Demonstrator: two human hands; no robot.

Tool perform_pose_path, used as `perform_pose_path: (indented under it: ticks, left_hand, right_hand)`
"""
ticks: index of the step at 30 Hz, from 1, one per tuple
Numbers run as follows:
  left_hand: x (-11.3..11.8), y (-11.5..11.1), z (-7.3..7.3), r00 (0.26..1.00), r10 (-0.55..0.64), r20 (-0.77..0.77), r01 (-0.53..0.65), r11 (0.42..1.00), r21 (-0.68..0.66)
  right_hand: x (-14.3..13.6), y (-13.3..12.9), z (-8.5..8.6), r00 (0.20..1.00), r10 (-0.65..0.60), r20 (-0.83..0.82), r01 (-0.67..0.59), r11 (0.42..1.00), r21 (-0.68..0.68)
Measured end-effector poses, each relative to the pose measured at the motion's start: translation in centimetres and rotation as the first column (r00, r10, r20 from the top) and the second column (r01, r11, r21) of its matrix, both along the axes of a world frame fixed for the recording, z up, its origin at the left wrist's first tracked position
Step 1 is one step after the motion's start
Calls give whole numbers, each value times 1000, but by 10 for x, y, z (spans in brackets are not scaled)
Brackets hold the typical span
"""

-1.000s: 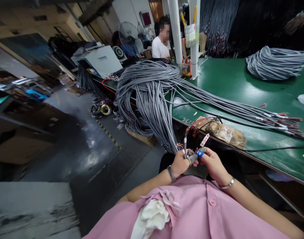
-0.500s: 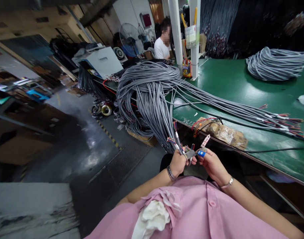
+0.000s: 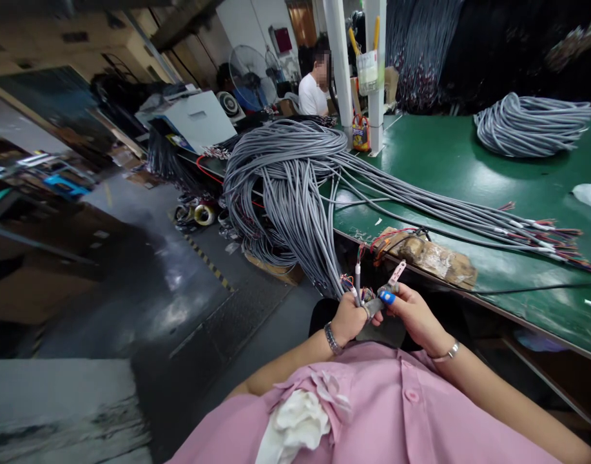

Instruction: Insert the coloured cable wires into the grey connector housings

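My left hand point(image 3: 349, 318) is closed around the ends of several grey cables point(image 3: 358, 278), whose white-wrapped tips fan out into thin coloured wires. In my right hand point(image 3: 414, 316) is a small tool with a pale pink, strip-like end point(image 3: 397, 272), pinched between thumb and fingers. Its exact kind is unclear. Blue tape point(image 3: 387, 298) wraps one digit of that hand. Between the two hands a flat grey piece point(image 3: 374, 307) touches the cable ends; whether it belongs to the tool I cannot tell. The held cables run up into a big grey cable bundle point(image 3: 295, 200) draped over the bench edge.
Stripped cable ends point(image 3: 551, 238) lie across the green bench point(image 3: 435, 174). A tape-wrapped block point(image 3: 435, 258) with red and black wires sits at its front edge. A coiled grey cable point(image 3: 532, 125) rests at the back right. Beyond a white post point(image 3: 376, 90) sits a person point(image 3: 313, 93).
The pink-ended tool has tilted, and my right hand has come slightly closer to my left. One cable end now stands more upright above my left hand. The view has shifted slightly.
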State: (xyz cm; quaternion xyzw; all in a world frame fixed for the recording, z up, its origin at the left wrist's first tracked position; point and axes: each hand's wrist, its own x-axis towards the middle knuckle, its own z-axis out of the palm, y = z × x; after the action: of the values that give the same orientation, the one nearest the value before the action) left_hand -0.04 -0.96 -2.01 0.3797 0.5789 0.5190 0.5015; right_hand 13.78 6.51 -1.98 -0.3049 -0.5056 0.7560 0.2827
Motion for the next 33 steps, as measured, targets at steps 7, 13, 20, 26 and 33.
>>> perform_pose_path:
  ticks: [7, 13, 20, 26, 33]
  left_hand:
    - [-1, 1, -2, 998, 58, 5, -58, 998, 11]
    - [-2, 1, 7, 992, 71, 107, -73, 997, 16]
    - [1, 10, 18, 992, -16, 122, 12, 999, 32]
    - [2, 21, 17, 992, -45, 116, 45, 999, 5]
    - [8, 25, 13, 997, -24, 73, 27, 999, -32]
  right_hand:
    - [0, -6, -13, 987, -158, -30, 154, 983, -100]
    - [10, 17, -20, 952, -273, -140, 213, 917, -338]
    - [4, 39, -10, 990, -19, -138, -14, 972, -233]
    - [-4, 36, -18, 947, -312, -74, 317, 947, 61]
    - [-14, 41, -13, 948, -214, -235, 132, 937, -323]
